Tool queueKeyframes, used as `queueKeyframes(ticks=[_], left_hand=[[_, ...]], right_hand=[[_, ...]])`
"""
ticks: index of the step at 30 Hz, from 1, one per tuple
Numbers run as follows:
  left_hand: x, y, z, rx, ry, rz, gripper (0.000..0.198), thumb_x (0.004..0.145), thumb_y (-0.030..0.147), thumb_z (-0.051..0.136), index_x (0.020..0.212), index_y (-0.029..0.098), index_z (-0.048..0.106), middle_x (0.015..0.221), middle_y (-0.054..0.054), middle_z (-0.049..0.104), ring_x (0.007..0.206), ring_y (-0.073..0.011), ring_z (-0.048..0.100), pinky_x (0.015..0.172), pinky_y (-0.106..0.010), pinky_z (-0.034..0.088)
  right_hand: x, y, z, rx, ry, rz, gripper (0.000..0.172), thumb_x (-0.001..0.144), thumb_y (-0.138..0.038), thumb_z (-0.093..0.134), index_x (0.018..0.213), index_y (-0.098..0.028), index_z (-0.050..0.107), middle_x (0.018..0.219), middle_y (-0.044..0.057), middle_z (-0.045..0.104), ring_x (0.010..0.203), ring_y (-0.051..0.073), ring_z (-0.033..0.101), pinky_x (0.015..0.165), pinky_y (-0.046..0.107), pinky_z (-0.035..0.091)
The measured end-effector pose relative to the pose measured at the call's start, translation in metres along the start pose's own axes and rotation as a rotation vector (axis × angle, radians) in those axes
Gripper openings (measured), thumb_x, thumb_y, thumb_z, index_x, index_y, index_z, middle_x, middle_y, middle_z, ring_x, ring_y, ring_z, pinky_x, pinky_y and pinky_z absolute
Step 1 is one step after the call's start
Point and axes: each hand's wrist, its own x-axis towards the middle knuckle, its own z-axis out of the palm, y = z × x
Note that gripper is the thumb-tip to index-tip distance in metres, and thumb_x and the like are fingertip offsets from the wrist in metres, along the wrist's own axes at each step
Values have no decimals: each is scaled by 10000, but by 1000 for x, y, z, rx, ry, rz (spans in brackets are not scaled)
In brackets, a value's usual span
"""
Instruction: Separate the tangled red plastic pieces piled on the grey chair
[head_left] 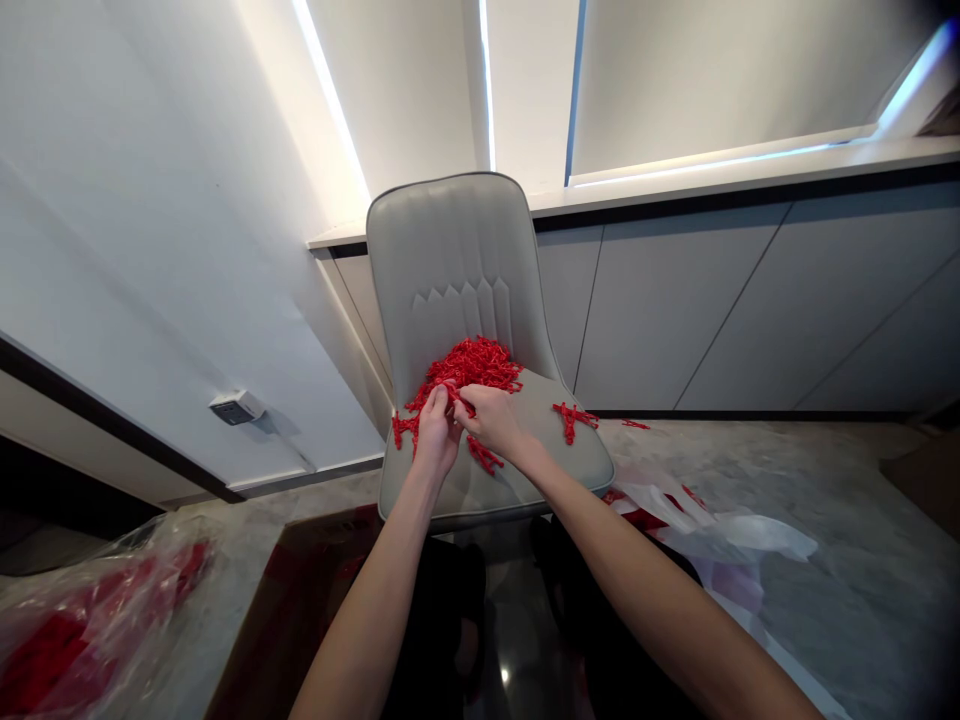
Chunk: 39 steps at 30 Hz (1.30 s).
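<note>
A heap of red knotted cords (480, 362) lies on the seat of a grey padded chair (457, 240). Just in front of the heap, my left hand (437, 428) is closed on a red cord piece, its thumb and fingers pinched together. My right hand (487, 415) meets it from the right, fingers also pinched on the red piece between both hands. The piece's exact shape is mostly hidden by my fingers. Small red bundles lie apart from the heap: one on the right of the seat (572, 420), one below my hands (485, 456), one at the left edge (403, 428).
Clear plastic bags with red items (112, 620) lie on the floor at left, beside a dark red box (292, 600). White plastic bags (720, 530) lie right of the chair, near a stray red piece (635, 425). Low cabinets (675, 300) stand behind.
</note>
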Motion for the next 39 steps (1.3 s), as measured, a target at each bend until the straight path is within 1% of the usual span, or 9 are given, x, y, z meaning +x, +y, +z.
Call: queueKeyframes(ticks=[5,11,14,16,20,24,28,33,39], left_hand=[[8,7,-9,20,-5,17,150,881,292,687,1007,209,693,891,0,693,746,-89,635,684,-206,490],[5,14,-6,66,-112,-4,222,896,320,629,1081,223,706,1086,-60,713,882,-151,657,682,-247,491],[1,13,-1,90,-201,-16,265,865,326,655,1099,210,700,1141,-81,708,821,-149,646,613,-239,463],[-1,10,2,127,-202,-10,279,845,325,671,1096,204,692,1132,-83,708,815,-150,643,601,-231,456],[0,4,3,303,-39,92,195,812,318,698,963,196,689,958,-50,710,781,-149,643,616,-224,468],[1,-1,0,544,-91,204,170,807,340,709,854,177,715,822,-39,686,681,-137,611,590,-229,455],[2,-3,-1,710,-90,338,164,810,324,709,859,168,717,803,-45,693,684,-142,606,621,-243,464],[5,-2,-3,785,-89,321,248,815,360,688,946,149,695,888,-63,710,759,-164,633,697,-282,500],[8,-3,-7,901,-133,366,186,824,317,652,891,147,685,849,-69,700,796,-179,638,749,-300,500]], right_hand=[[-3,3,6,345,-82,121,193,900,-372,583,813,-203,555,826,17,649,716,147,569,665,255,415],[-1,9,8,990,-211,623,244,937,-433,516,929,-199,586,837,34,681,611,119,621,558,233,490],[0,8,2,1163,-281,640,258,917,-425,557,876,-182,632,796,33,688,585,101,602,570,225,496],[-1,9,0,1157,-234,614,227,871,-404,628,853,-179,642,765,15,671,587,94,592,561,212,486],[0,15,2,1073,-30,608,233,809,-414,677,856,-193,621,793,-5,653,671,107,625,575,207,499],[1,23,4,1022,108,614,253,783,-419,680,880,-196,612,817,5,668,733,131,644,621,242,530],[1,26,3,945,63,580,211,790,-377,672,876,-188,633,799,16,686,722,136,646,600,235,503],[1,31,6,944,60,555,196,751,-312,701,899,-191,654,801,15,699,723,146,647,589,241,499],[-1,35,16,868,99,463,102,772,-259,644,844,-188,627,796,18,690,739,159,648,674,290,527]])
